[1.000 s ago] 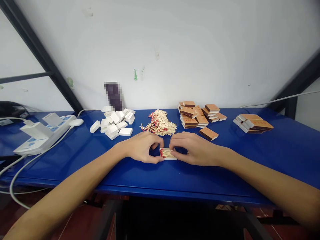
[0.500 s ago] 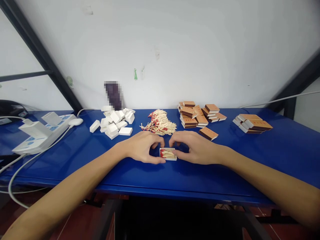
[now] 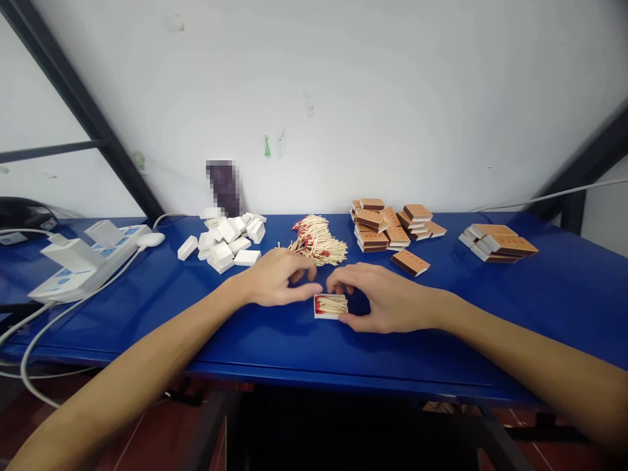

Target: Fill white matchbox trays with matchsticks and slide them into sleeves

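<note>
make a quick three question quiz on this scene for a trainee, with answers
1. Multiple choice: what lies between the white boxes and the brown boxes? A the power strip; B the loose matches; C the black post.
2. Fill the gap: in the open tray, the red heads lie at the ____ end.
3. True or false: the left hand is holding a brown box.

Key: 1 B. 2 left. 3 False; the left hand is open.
</note>
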Demonstrator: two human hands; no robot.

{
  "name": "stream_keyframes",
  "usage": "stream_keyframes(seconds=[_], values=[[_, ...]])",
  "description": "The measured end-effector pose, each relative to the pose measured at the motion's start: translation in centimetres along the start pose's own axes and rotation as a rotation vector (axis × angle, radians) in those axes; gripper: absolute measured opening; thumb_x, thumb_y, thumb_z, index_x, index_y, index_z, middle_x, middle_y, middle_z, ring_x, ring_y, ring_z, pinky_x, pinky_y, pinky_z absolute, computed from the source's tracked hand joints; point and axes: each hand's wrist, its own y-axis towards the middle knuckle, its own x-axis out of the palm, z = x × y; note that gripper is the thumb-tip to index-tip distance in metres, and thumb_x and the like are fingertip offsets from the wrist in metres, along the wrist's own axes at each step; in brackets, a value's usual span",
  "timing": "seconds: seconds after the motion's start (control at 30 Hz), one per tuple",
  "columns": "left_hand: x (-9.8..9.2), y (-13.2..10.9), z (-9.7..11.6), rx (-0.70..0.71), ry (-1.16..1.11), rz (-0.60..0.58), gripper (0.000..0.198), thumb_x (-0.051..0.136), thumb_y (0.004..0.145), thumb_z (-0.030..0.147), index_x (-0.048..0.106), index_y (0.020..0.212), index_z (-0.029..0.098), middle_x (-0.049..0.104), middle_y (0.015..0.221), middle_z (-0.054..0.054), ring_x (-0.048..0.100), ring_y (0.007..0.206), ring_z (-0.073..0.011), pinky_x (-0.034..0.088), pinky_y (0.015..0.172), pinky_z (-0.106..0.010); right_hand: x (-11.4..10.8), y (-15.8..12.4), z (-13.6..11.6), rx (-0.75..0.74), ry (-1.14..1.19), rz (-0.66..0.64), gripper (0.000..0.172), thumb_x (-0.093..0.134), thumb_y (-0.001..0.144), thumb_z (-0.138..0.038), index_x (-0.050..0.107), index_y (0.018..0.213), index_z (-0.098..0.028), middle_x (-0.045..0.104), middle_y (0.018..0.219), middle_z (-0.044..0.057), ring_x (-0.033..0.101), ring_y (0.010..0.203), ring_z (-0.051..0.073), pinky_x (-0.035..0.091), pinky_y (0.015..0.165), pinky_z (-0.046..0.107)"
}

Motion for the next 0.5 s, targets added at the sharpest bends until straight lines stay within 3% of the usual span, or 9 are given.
stream_keyframes(seconds=[0.13,0.5], values=[[-0.22,-0.10,-0.16,0.013,0.010,0.087,0.034,0.042,0.094,0.040,0.059,0.077,0.016,0.053,0.060,0.002,0.046,0.055,-0.0114,0.035,0.059,-0.025,0.07,-0.02,-0.33,0.018,-0.014,0.013,0.023,0.066,0.078,-0.026,0.058,0.099,-0.021,0.064,0.086,0.002,0.055,0.076,0.018,0.041,0.072,0.031],[0.52,0.13,0.47,0.078,-0.051,-0.005,0.028,0.057,0.088,0.044,0.060,0.079,0.017,0.056,0.069,0.001,0.049,0.061,-0.0117,0.037,0.062,-0.026,-0.11,0.01,-0.28,0.051,-0.027,-0.009,0.021,0.064,0.080,-0.031,0.058,0.098,-0.021,0.062,0.083,0.001,0.054,0.075,0.017,0.039,0.070,0.030]])
